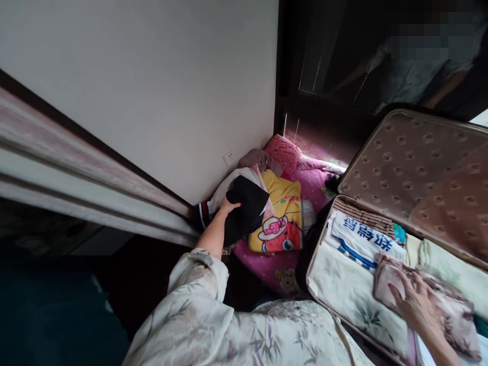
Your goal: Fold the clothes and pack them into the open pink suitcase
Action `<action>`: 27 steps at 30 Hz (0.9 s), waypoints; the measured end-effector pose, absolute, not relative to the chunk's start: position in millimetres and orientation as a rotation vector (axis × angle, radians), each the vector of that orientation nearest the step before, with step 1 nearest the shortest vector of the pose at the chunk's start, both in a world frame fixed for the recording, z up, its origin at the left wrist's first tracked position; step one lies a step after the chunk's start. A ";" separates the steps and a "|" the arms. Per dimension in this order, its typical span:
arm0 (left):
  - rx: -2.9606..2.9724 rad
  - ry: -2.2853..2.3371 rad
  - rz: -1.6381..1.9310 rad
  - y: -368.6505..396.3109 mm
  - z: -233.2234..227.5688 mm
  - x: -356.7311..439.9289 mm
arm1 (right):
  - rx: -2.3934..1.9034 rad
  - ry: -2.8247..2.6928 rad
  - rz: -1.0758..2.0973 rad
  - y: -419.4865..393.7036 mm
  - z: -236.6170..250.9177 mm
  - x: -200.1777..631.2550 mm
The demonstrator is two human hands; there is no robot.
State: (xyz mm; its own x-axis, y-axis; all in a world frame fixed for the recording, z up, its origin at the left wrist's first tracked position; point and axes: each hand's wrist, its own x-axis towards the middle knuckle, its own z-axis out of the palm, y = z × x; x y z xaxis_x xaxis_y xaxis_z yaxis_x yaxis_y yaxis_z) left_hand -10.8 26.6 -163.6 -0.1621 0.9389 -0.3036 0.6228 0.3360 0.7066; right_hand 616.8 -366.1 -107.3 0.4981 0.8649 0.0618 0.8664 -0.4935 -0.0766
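My left hand [229, 206] is closed on a black garment [247, 201], over a heap of clothes by the wall. Beside it lie a yellow cloth with a cartoon print [280, 213] and a white garment [232, 180]. An open suitcase [312, 269] full of folded clothes stands at the right. My right hand [417, 300] rests, fingers spread, on a folded pinkish garment [392, 277] inside it. Near that hand are a white shirt with blue lettering [362, 234] and a white cloth with a leaf print [354, 284].
The suitcase's patterned lid [423, 162] leans back against a dark glossy panel [343, 51]. A white wall [152, 91] with a socket [229, 157] borders the heap. Pink bedding [267, 264] lies beneath the clothes, with a red-pink cushion [282, 151] behind.
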 end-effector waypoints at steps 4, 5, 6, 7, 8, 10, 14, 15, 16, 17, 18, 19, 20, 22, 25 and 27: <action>1.324 1.759 0.500 29.2 -165.0 -25.5 | -2.651 -1.584 0.044 -367.1 -113.7 587.6; 1.315 1.745 0.484 30.1 -163.7 -28.9 | -2.617 -1.600 0.039 -367.6 -116.5 583.6; 1.311 1.739 0.474 31.3 -162.1 -31.7 | -2.565 -1.618 0.028 -367.5 -119.2 580.2; 1.312 1.738 0.472 32.5 -160.5 -33.8 | -2.500 -1.637 0.014 -366.4 -121.5 577.3; 1.318 1.739 0.478 33.4 -159.1 -35.1 | -2.430 -1.660 0.008 -364.4 -123.4 574.4; 1.335 1.734 0.500 33.7 -157.3 -35.1 | -2.309 -1.702 0.025 -357.3 -125.1 567.8; 1.360 1.695 0.520 28.5 -157.3 -29.3 | -2.199 -1.758 0.114 -336.5 -123.1 549.8; 1.363 1.695 0.521 27.1 -157.5 -27.8 | -2.184 -1.777 0.131 -331.3 -122.5 544.5; 1.367 1.701 0.525 26.0 -157.7 -26.5 | -2.166 -1.804 0.149 -326.5 -122.2 539.3; 1.370 1.711 0.531 25.4 -157.8 -25.5 | -2.147 -1.836 0.168 -322.3 -122.2 534.2; 1.371 1.725 0.539 25.0 -157.9 -24.6 | -2.125 -1.872 0.188 -318.6 -122.6 529.3; 1.370 1.738 0.546 25.0 -157.9 -23.9 | -2.099 -1.909 0.211 -315.6 -123.1 524.7; 1.367 1.749 0.551 25.0 -157.9 -23.4 | -2.070 -1.943 0.231 -313.2 -123.6 520.5; 1.356 1.766 0.549 25.0 -157.9 -22.8 | -2.007 -1.994 0.270 -310.4 -124.1 513.7; 1.347 1.797 0.524 21.8 -157.7 -22.7 | -1.915 -2.024 0.356 -310.5 -122.7 507.0; 1.360 1.821 0.510 14.4 -157.6 -22.4 | -1.889 -2.015 0.441 -312.8 -121.0 504.1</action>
